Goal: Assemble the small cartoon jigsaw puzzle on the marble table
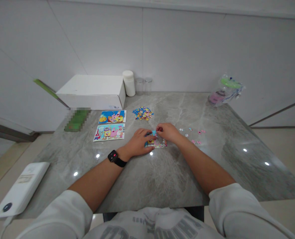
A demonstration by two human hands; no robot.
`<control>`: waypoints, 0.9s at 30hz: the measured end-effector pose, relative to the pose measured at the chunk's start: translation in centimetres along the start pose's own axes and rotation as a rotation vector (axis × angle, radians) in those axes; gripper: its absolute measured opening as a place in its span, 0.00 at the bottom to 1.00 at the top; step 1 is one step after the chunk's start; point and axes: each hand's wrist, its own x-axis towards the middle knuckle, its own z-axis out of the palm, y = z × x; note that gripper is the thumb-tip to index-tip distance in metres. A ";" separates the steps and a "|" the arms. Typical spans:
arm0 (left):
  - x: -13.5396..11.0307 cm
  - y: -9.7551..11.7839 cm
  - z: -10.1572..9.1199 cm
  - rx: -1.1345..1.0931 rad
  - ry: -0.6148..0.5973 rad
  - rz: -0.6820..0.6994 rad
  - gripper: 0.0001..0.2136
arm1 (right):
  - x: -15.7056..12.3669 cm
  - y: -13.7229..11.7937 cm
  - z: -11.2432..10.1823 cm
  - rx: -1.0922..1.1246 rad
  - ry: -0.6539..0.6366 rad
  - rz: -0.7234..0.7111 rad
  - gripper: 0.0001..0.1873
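A small, partly assembled jigsaw (156, 143) lies on the grey marble table (162, 179). My left hand (138, 142), with a black watch on the wrist, rests flat on the jigsaw's left side, fingers spread over it. My right hand (167, 131) is at its upper right edge, fingertips pinched on a small puzzle piece (154, 133) pressed to the jigsaw. A pile of loose colourful pieces (143, 113) lies just beyond. A few scattered pieces (194, 134) lie to the right of my right hand.
Two cartoon picture cards (110, 125) lie left of my hands. A white box (92, 91), a white jar (129, 83) and two clear jars (144, 85) stand at the back. A plastic bag (224, 90) sits back right, a white device (20, 189) at front left.
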 end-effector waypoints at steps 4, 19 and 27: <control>-0.1 0.0 0.0 0.004 -0.004 -0.004 0.24 | 0.1 0.7 -0.7 -0.023 -0.032 -0.082 0.11; 0.0 0.1 0.0 0.013 -0.002 -0.007 0.24 | -0.5 0.3 -0.7 -0.113 -0.097 -0.186 0.11; 0.0 0.1 0.1 -0.002 0.005 -0.005 0.25 | -0.7 -0.2 -0.7 -0.187 -0.087 -0.157 0.11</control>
